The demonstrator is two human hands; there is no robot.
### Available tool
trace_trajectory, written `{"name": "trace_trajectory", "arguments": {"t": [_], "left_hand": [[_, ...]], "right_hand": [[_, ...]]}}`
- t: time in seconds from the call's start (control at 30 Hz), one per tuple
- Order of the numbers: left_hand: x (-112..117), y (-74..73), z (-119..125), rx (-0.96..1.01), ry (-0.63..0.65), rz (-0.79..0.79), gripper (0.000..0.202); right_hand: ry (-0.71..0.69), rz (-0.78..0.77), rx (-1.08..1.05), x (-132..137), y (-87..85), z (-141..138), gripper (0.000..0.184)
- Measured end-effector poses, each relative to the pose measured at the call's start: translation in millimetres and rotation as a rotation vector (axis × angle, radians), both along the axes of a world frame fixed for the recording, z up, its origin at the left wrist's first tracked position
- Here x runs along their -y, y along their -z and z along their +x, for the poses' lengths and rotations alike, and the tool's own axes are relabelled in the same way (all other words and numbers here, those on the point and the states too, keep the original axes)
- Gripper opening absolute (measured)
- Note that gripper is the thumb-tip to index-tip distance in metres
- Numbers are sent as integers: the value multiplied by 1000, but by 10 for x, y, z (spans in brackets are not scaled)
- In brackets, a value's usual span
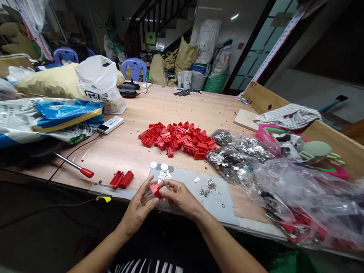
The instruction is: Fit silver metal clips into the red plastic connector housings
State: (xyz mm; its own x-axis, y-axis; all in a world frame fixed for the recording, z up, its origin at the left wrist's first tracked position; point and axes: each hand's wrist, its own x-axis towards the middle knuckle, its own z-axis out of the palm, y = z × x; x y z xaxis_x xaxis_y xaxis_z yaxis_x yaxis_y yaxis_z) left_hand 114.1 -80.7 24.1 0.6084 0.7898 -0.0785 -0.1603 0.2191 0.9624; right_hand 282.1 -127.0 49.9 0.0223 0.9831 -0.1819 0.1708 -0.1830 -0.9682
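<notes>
A small red plastic part [156, 190] is held over the front edge of the grey mat [220, 205]. My left hand [137, 210] curls round its left side, thumb and fingers on it. From the right, my right hand [179, 196] pinches the same part; whether its fingertips also hold something tiny cannot be seen. Two red plastic parts [122, 179] lie left of my hands. Just beyond my fingers sit small white pieces [166, 175], with small metal pieces [209, 188] farther right on the mat. A large heap of red parts [177, 138] spreads across the mid table.
Clear bags of metal pieces [233, 161] and a crumpled plastic bag [315, 195] crowd the right side. Behind them stands a pink basket [267, 138]. At left are sacks [48, 81], a white power bank [110, 125] with a cable, and a red-tipped metal lever [87, 172].
</notes>
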Motion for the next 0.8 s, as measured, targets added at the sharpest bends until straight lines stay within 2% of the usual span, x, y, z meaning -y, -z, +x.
{"name": "trace_trajectory", "arguments": {"t": [0.07, 0.13, 0.23, 0.33, 0.47, 0.57, 0.7, 0.8], "left_hand": [[60, -21, 47, -8, 59, 1, 46], [98, -31, 72, -7, 83, -27, 37], [117, -39, 71, 21, 75, -130, 27], [126, -57, 55, 34, 27, -219, 26], [157, -92, 58, 14, 26, -317, 38], [160, -131, 59, 34, 58, -416, 46], [109, -189, 17, 195, 103, -627, 42], [70, -199, -15, 286, 136, -667, 43]], "right_hand": [[-42, -30, -154, 130, 17, -98, 35], [-3, -4, -49, 229, 24, -27, 31], [226, 68, 459, 330, 31, 344, 20], [402, -45, 979, 382, 47, 782, 19], [394, -66, 1050, 371, 69, 1050, 17], [361, -59, 1064, 320, 90, 1057, 12], [353, -34, 1076, 275, 129, 1059, 11], [362, 31, 1002, 278, 132, 1030, 10]]}}
